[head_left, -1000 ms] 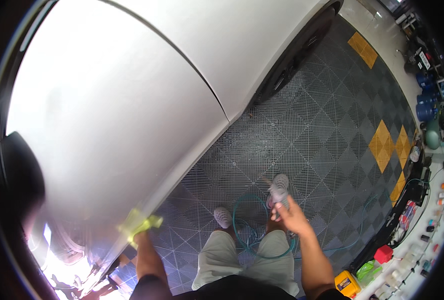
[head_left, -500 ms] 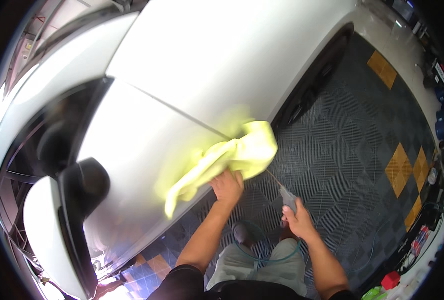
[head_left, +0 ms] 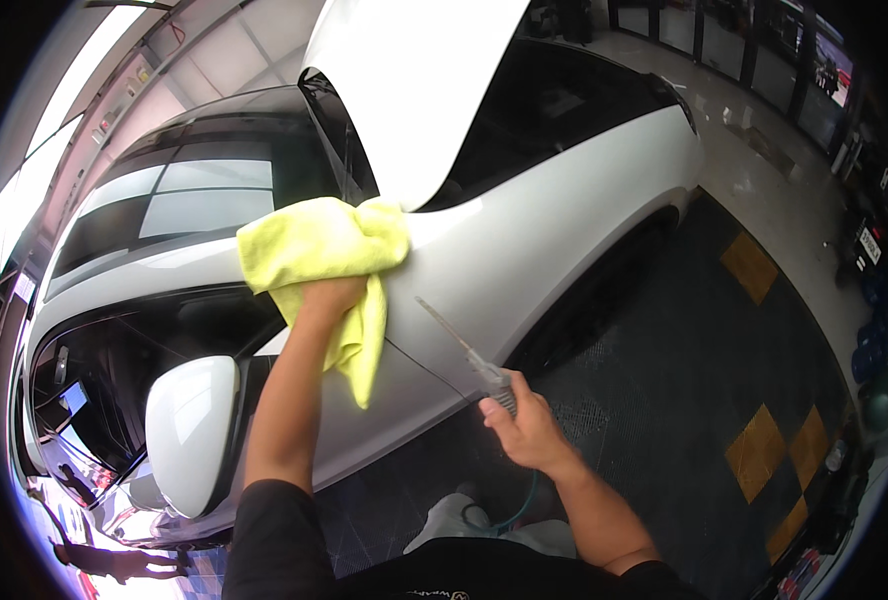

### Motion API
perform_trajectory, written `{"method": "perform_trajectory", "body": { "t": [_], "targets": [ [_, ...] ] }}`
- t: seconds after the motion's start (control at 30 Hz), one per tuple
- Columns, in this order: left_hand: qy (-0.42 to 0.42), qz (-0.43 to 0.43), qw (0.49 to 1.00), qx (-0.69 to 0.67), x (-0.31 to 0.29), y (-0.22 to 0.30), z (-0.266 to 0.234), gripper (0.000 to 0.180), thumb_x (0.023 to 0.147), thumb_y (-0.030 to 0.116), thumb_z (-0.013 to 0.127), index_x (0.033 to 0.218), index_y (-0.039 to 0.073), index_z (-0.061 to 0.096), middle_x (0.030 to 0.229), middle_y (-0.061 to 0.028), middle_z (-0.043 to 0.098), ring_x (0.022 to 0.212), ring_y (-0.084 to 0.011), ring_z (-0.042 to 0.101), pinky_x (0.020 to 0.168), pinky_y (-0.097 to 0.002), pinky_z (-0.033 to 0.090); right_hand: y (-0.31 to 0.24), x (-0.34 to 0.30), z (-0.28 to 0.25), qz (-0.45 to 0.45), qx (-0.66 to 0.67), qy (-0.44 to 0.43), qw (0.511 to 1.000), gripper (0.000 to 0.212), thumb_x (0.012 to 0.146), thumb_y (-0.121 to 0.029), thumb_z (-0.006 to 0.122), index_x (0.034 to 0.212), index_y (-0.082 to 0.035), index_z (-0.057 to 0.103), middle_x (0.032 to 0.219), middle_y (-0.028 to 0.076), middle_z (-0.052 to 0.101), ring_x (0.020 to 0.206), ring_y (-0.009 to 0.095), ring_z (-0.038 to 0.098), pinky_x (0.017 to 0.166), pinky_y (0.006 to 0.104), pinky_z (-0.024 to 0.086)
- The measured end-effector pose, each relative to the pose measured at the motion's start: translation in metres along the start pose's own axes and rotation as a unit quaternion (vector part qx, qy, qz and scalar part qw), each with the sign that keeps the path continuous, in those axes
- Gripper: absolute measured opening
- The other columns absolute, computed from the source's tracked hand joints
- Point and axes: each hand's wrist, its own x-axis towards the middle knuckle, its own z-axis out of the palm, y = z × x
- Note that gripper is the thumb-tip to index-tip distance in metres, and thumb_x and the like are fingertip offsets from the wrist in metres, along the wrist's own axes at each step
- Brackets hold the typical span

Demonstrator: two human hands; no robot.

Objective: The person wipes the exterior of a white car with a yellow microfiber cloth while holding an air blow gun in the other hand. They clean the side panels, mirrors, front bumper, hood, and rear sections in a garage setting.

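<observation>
A white car (head_left: 604, 190) fills the middle, its hood (head_left: 419, 90) raised just beyond the cloth (head_left: 304, 240). The mirror (head_left: 192, 440) juts out just beside the left forearm. A wheel (head_left: 594, 285) sits dark under the fender, above a floor (head_left: 654, 430) with yellow tiles (head_left: 756, 452). A person (head_left: 114, 562) stands at lower left. At the right edge, a white plate (head_left: 870, 243) carries dark characters; a lit screen (head_left: 832, 72) shows farther back, and small pale print marks the shirt (head_left: 439, 592).

The left hand (head_left: 332, 293) reaches forward with the yellow cloth over the car's upper side by the windshield; its fingers are hidden, so I cannot tell whether they grip. The right hand (head_left: 532, 425) is wrapped around a grey air gun (head_left: 494, 385), nozzle slanting up-left toward the fender.
</observation>
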Motion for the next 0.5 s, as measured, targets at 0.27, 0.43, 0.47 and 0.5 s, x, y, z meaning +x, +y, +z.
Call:
{"method": "perform_trajectory", "body": {
  "t": [0.27,0.43,0.47,0.5],
  "targets": [
    [0.004,-0.027,0.999,-0.02,0.025,-0.021,0.019,0.045,0.098,0.029,0.053,0.138,0.009,0.057,0.135,-0.016,0.061,0.123,-0.0376,0.055,0.109,-0.0456,0.039,0.023,0.008,-0.058,0.062,0.035,0.071,0.995,0.042,0.1,-0.033,0.058,0.125,0.0,0.051,0.08,0.011,0.066,0.073,0.02,0.068,0.071,0.0366,0.054],
    [-0.017,-0.093,0.995,0.03,-0.029,-0.01,0.049,0.043,0.099,0.031,0.053,0.136,0.009,0.059,0.137,-0.0131,0.06,0.123,-0.0348,0.057,0.101,-0.0452,0.045,0.032,-0.026,-0.09,0.175,-0.052,0.062,0.981,0.056,0.101,-0.041,0.056,0.132,0.005,0.047,0.079,0.012,0.066,0.074,0.02,0.068,0.073,0.0355,0.053],
    [0.043,0.0,0.997,0.064,-0.039,0.006,0.065,0.045,0.098,0.029,0.055,0.137,0.008,0.057,0.141,-0.0168,0.056,0.132,-0.0376,0.049,0.11,-0.0466,0.038,0.036,-0.031,-0.091,0.19,-0.034,0.067,0.979,0.058,0.101,-0.042,0.055,0.134,0.006,0.047,0.079,0.012,0.066,0.075,0.019,0.068,0.074,0.0353,0.053],
    [0.043,0.038,0.995,0.087,-0.044,0.03,0.077,0.05,0.096,0.028,0.057,0.141,0.007,0.052,0.147,-0.0193,0.049,0.139,-0.0385,0.04,0.116,-0.0482,0.03,0.041,-0.03,-0.097,0.201,-0.021,0.072,0.977,0.06,0.101,-0.042,0.055,0.135,0.007,0.046,0.079,0.012,0.066,0.075,0.019,0.068,0.074,0.0351,0.053]
  ]
}}
